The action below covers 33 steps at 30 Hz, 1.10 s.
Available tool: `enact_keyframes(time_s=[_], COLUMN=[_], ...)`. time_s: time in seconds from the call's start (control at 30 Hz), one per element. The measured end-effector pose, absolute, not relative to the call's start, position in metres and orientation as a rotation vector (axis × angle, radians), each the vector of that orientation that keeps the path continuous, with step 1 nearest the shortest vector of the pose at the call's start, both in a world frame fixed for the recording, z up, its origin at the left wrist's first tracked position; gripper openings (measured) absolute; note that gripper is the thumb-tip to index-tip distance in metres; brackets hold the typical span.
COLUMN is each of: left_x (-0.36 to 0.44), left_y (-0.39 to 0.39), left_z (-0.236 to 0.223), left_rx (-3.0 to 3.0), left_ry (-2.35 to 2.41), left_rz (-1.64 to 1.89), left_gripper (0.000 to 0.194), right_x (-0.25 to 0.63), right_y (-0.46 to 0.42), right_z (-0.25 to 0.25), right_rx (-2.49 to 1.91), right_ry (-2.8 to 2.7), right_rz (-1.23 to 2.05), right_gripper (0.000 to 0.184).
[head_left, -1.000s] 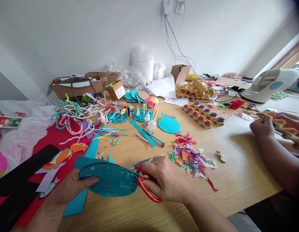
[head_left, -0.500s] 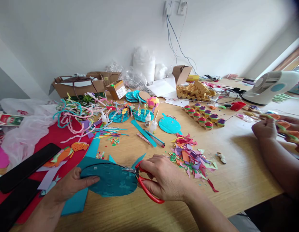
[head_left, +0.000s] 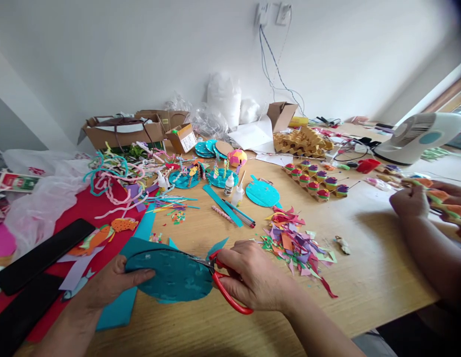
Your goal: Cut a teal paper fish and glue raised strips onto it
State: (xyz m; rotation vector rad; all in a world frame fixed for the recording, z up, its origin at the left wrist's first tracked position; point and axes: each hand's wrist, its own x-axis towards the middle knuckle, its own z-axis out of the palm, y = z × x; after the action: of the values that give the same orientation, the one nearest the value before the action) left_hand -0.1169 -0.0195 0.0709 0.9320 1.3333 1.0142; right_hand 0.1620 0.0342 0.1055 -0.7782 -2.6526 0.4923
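Observation:
My left hand (head_left: 107, 285) pinches the left edge of a round teal foam piece (head_left: 170, 275), thumb on top. My right hand (head_left: 252, 277) grips red-handled scissors (head_left: 225, 292), whose blades run along the top edge of the teal piece. A teal offcut strip sticks up beside the blades near my right fingers. More teal sheet (head_left: 118, 310) lies under the piece, on the wooden table (head_left: 364, 277).
A heap of coloured paper scraps (head_left: 293, 243) lies right of my hand. Glue bottles (head_left: 232, 188), teal discs, pipe cleaners (head_left: 114, 173), cardboard boxes and a tray of small craft cups (head_left: 315, 181) sit further back. Another person's hands (head_left: 420, 201) work at the right. A white fan (head_left: 416, 136) stands behind.
The scissor blades have closed a little along the teal piece's top edge, and the offcut strip has lifted. My view has shifted slightly to the left.

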Motion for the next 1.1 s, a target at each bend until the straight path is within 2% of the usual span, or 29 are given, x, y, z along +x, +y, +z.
enact_keyframes(time_s=[0.2,0.57,1.1], left_x=[-0.125,-0.129,-0.133], left_y=[-0.015,-0.014,-0.012], left_z=[0.067,0.059,0.055], left_rx=[0.982,0.996,0.983], left_ry=[1.268,1.260,1.341], left_rz=[0.898,0.878,0.879], left_gripper=[0.024,0.021,0.025], right_x=[0.161,0.158,0.160], right_y=[0.035,0.034,0.034], right_z=[0.106,0.112,0.104], right_rx=[-0.772,-0.790,-0.774], right_ry=[-2.656,-2.657,-2.699], right_rz=[0.490,0.555,0.383], right_gripper=[0.034,0.027,0.030])
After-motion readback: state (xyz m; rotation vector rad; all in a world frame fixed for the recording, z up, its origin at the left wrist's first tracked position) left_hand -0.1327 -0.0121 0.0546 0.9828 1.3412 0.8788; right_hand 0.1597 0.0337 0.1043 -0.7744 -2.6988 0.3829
